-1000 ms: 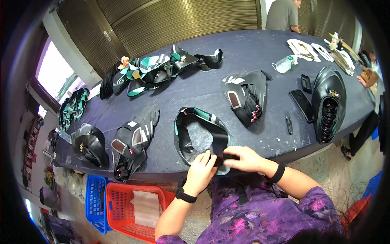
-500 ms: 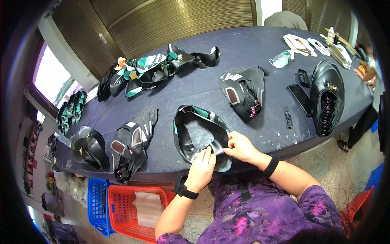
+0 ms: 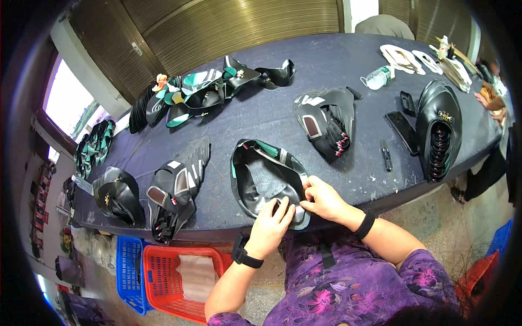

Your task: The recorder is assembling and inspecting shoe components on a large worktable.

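A black shoe upper (image 3: 243, 187) with teal lining lies as an open loop at the table's near edge. At its near right side, the thumb and bent fingers of my right hand (image 3: 325, 200) pinch its rim. My left hand (image 3: 272, 225) grips the near edge beside it, fingers curled over the black material and their tips close to the right hand. Exactly what lies between the fingertips is hidden. Left of the loop rests a stack of grey and black upper pieces (image 3: 182, 182); a similar stack (image 3: 329, 122) lies beyond to the right.
Nested black uppers (image 3: 439, 127) with metal trim stand at right, near a phone (image 3: 401, 132) and a pen-like tool (image 3: 386, 156). More uppers (image 3: 204, 98) pile at the back left. A plastic bottle (image 3: 378, 79) lies far right. Red (image 3: 163, 282) and blue (image 3: 130, 271) baskets sit below the table.
My left hand has shifted slightly right, its fingers spreading a little over the upper's near edge. My right hand still pinches the rim. The upper has moved only slightly.
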Motion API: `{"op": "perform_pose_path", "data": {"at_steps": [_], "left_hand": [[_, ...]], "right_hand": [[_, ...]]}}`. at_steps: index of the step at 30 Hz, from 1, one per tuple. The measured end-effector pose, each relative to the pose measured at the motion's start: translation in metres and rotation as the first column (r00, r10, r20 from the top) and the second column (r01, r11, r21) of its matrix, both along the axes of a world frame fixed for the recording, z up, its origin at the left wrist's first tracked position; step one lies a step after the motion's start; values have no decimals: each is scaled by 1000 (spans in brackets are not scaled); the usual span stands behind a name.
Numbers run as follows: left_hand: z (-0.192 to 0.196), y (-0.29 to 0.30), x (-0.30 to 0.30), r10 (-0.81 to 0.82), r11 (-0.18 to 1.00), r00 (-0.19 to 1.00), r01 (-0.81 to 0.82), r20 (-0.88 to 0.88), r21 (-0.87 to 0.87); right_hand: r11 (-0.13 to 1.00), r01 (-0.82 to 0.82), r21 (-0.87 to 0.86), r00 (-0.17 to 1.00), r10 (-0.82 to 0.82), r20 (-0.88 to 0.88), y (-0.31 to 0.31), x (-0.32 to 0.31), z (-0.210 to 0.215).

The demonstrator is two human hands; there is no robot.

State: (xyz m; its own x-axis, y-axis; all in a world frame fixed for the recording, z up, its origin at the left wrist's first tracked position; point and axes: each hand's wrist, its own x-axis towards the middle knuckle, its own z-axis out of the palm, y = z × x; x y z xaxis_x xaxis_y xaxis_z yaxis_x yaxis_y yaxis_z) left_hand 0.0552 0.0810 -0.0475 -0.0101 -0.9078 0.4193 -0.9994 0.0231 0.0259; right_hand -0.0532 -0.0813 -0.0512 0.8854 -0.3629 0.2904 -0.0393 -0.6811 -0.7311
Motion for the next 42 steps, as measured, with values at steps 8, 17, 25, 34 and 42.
{"op": "perform_pose_path", "data": {"at_steps": [8, 17, 25, 34, 42], "left_hand": [[6, -2, -5, 1, 994, 988, -18, 154, 111], [1, 2, -1, -1, 988, 990, -21, 144, 151], [7, 22, 21, 221, 972, 973, -225, -59, -68], [11, 29, 38, 198, 980, 971, -199, -133, 6], [3, 25, 37, 166, 986, 968, -163, -190, 32]], "right_hand": [[991, -32, -132, 999, 30, -12, -2, 1, 3], [761, 101, -640, 989, -6, 149, 13, -2, 13], [826, -163, -540, 980, 200, 10, 19, 3, 1], [844, -162, -510, 970, 231, 74, 42, 13, 0], [753, -95, -651, 978, 193, 80, 46, 17, 2]]}}
